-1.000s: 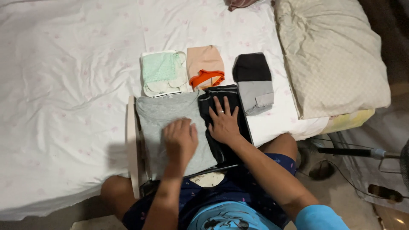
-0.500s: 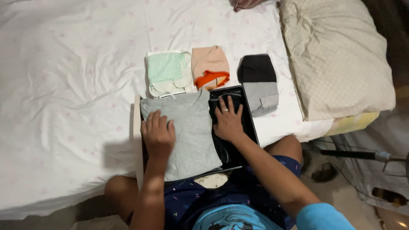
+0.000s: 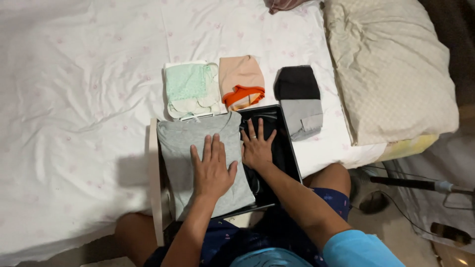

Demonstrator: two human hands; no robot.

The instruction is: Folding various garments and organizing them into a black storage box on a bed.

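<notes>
Pressing my left hand (image 3: pixel 213 170), fingers spread flat, on the grey shirt (image 3: pixel 198 158) at frame centre; my right hand (image 3: pixel 257 148) lies splayed on black clothes (image 3: pixel 269 128) beside it.

dim, soft shadows; slightly blurred

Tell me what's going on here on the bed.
A person sits at the edge of a bed with an open drawer-like box across the lap. The left hand lies flat on a folded grey shirt in the box, and the right hand, wearing a ring, presses on dark clothing beside it. On the white sheet just beyond lie three more folded piles: a mint-green one, a peach and orange one, and a black and grey one. A pillow lies to the right.
</notes>
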